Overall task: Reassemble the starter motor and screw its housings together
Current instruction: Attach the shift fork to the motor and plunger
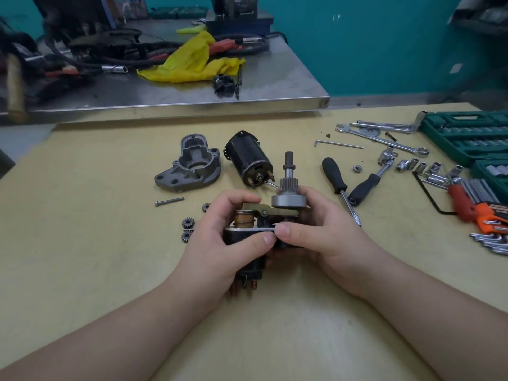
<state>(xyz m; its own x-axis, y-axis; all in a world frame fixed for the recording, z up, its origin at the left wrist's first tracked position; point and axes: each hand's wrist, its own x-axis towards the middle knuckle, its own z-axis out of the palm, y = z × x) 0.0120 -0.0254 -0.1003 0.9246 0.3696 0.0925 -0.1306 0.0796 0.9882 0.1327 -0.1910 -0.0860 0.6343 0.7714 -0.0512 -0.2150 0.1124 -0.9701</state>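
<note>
Starter motor assy (264, 215), black w/ grey pinion: L hand (220, 243) & R hand (310, 229) both grip it.

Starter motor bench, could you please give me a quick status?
Left hand and right hand gripping solenoid and pinion assembly. Nose housing, motor body loose on table. Nothing blocking.

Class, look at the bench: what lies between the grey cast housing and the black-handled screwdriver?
In the head view, the black motor body lies between the grey housing and the screwdriver.
</note>
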